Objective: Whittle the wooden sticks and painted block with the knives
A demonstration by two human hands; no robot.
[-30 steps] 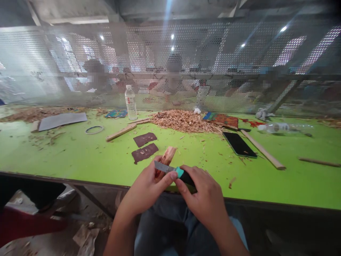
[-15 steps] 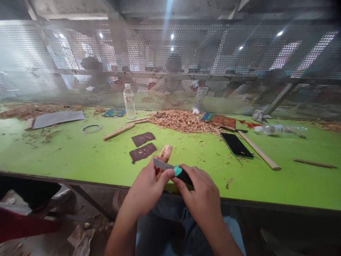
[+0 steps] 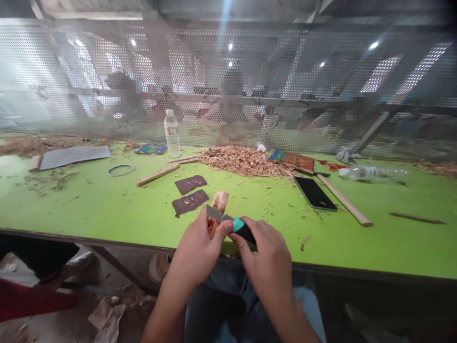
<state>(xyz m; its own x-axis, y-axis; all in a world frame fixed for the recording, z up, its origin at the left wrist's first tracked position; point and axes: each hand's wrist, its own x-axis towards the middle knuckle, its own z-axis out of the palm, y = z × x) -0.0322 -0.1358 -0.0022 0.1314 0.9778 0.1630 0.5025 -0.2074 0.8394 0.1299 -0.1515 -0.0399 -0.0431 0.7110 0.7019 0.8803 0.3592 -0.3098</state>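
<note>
My left hand [image 3: 201, 245] is closed around a small piece of wood [image 3: 220, 202], pale at its upper end and reddish brown lower down. My right hand [image 3: 266, 247] grips the black and teal handle of a knife [image 3: 238, 224]. Its grey blade lies across the wood, pointing left, and my left thumb presses near the base of the blade. Both hands are over the front edge of the green table [image 3: 124, 214]. Just beyond them lie two brown sandpaper pieces [image 3: 190, 202]. The lower end of the wood is hidden by my left hand.
Behind is a heap of wood shavings [image 3: 243, 161] beside an upright water bottle [image 3: 172, 136]. To the right lie a phone [image 3: 315, 193], a wooden rod [image 3: 344, 200], a bottle on its side [image 3: 371, 173] and a thin stick [image 3: 417, 217]. A perforated screen [image 3: 200, 62] borders the table's back.
The knife blade has tilted a little against the wood, and the wood leans slightly differently. Both hands keep their hold. The whole view has shifted slightly.
</note>
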